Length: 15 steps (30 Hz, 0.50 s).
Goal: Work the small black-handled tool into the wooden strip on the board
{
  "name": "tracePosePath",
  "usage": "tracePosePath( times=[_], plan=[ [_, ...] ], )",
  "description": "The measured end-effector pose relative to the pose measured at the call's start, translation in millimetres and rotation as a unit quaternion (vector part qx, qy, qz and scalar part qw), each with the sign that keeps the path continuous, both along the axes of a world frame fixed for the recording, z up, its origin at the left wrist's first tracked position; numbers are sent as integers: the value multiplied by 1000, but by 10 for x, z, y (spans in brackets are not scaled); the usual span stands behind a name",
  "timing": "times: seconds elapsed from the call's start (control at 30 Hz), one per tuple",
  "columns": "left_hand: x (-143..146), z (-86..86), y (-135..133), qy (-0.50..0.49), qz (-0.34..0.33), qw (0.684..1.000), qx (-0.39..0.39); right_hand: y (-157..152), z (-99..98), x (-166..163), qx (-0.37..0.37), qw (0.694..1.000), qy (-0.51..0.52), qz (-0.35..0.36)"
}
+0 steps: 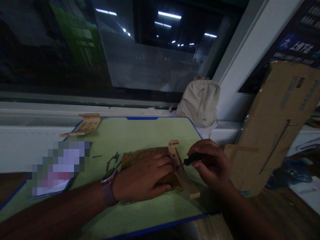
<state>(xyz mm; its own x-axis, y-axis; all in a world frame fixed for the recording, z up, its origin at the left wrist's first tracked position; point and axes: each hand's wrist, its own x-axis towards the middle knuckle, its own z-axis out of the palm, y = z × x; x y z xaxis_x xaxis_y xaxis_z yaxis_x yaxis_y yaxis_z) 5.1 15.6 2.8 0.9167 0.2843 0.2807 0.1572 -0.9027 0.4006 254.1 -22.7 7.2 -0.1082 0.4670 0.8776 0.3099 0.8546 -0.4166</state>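
My left hand lies palm down with fingers stretched over a brown, shiny plastic-wrapped block. Its fingertips reach the near side of a pale wooden piece with a hooked far end. In my right hand is a screwdriver with a black handle, pinched between thumb and fingers. The screwdriver's shaft points left at the wooden piece, close to my left fingertips. Whatever lies right at the tip is too dark and small to make out. Several dark screws are scattered left of the wrapped block.
Another wooden piece with holes rests at the table's far left corner. A pixelated flat item lies on the left of the green table. Behind stands a beige backpack; a large cardboard sheet leans on the right.
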Motion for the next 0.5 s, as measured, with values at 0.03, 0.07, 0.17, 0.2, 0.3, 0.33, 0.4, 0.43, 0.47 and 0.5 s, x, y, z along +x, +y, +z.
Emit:
tracePosePath(
  times=[0.03,0.07,0.17,0.2,0.3,0.33,0.4,0.43,0.47,0.5],
  plan=[
    [2,5,-3,0,4,1000,0,-15,17,-3,-11,1000,-17,8],
    [4,8,-4,-1,6,1000,0,-32,33,-10,-26,999,-33,18],
    [6,11,-3,-9,4,1000,-3,-68,51,-43,-60,996,-51,38],
    [5,9,0,-10,1,1000,-4,-67,45,-51,-66,996,-47,41],
    [2,-1,9,-13,-2,1000,-4,-28,4,-47,-44,999,2,21],
    [1,-4,11,-14,-3,1000,-5,-11,-9,-38,-21,1000,11,1],
    [0,-6,11,-16,-4,1000,-3,12,-23,-16,29,999,4,-43],
    [1,-5,10,-15,-4,1000,-3,14,-22,-8,45,997,-14,-55],
    [1,-2,7,-11,-3,1000,-3,7,-16,-3,49,997,-35,-57],
    [1,1,4,-8,-1,1000,-3,-7,-5,-2,41,996,-56,-51]
  ],
)
